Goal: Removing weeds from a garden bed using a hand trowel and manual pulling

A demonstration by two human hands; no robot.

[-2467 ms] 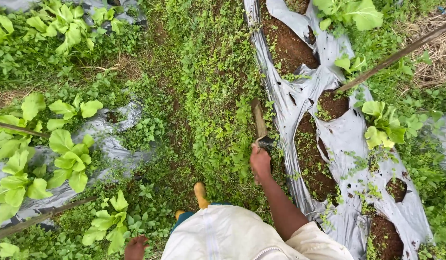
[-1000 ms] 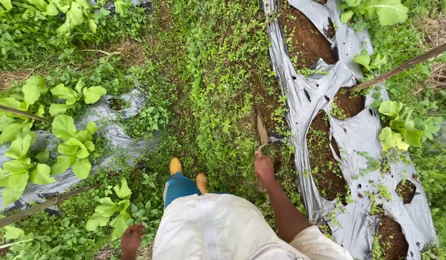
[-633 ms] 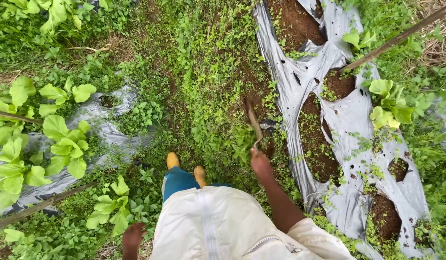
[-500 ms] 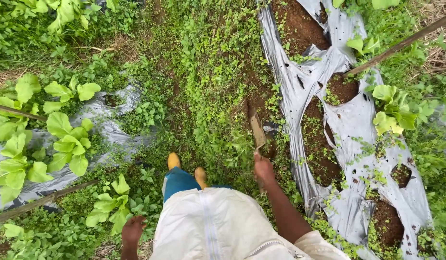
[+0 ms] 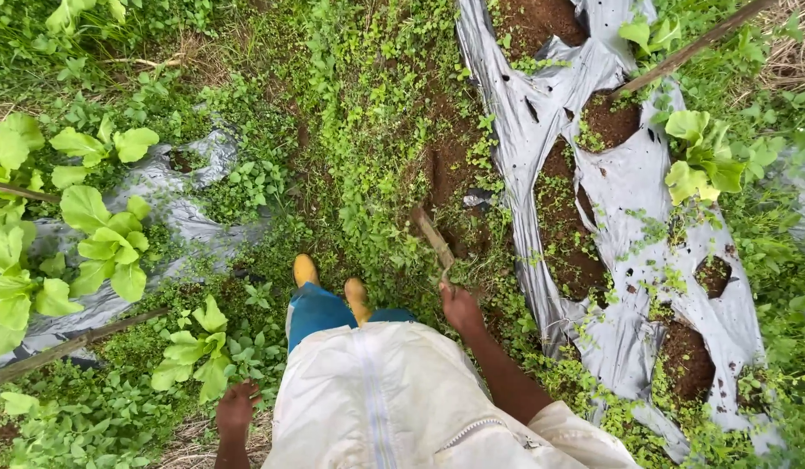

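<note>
Since half a second ago the blade has swung lower and more to the left, so that it now points up and left into the weedy strip, and the left hand has come a little further into view at the bottom edge.

The right hand (image 5: 461, 306) is closed in a fist around the handle of a short hoe (image 5: 434, 240), whose flat brownish blade lies low among the weeds (image 5: 367, 130), close to or touching the bare soil just beside the edge of the grey plastic mulch sheet (image 5: 624, 178). The left hand (image 5: 237, 406) hangs at the person's side with the fingers loosely curled and nothing in it. Two yellow boots (image 5: 305, 269) stand on the green path between the two beds.

The tool looks stiff and fairly light, a one-hand implement with its weight towards the blade; the sound place to grip is the handle end, where the fist already sits, well clear of the edge. Soil on the handle could make it slippery.

To the left, broad-leaved green plants (image 5: 89, 230) grow through another sheet, and a thin wooden stick (image 5: 698, 43) lies across the upper right bed.
</note>
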